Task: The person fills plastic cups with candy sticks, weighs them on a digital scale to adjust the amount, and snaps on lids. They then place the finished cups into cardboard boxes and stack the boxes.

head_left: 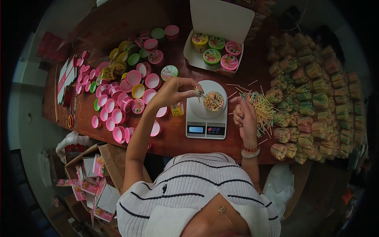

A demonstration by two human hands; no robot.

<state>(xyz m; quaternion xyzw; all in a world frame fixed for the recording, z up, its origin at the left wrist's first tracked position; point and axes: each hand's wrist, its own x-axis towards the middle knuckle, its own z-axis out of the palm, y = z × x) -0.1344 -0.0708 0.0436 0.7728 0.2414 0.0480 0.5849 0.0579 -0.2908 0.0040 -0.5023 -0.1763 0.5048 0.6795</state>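
A white digital kitchen scale [206, 132] stands on the table before me, its display lit. On its round pan is a clear cup [213, 101] packed with upright thin coloured sticks, their ends facing up. My left hand [179, 91] reaches over the pan's left side, thumb and fingertips pinching a few thin sticks [200, 94] beside the cup. To the right of the scale, my right hand [245, 117] is closed with curled fingers; what it holds, if anything, is too small to make out. It sits against a loose pile of thin pastel sticks [261, 110].
Many bundles of sticks [306, 108] fill the right side. Pink, yellow and green tubs and lids [126, 85] crowd the left. An open white box [193, 61] at the back holds several lidded tubs. Scissors [70, 121] lie far left; a carton [114, 158] of packaging stands below.
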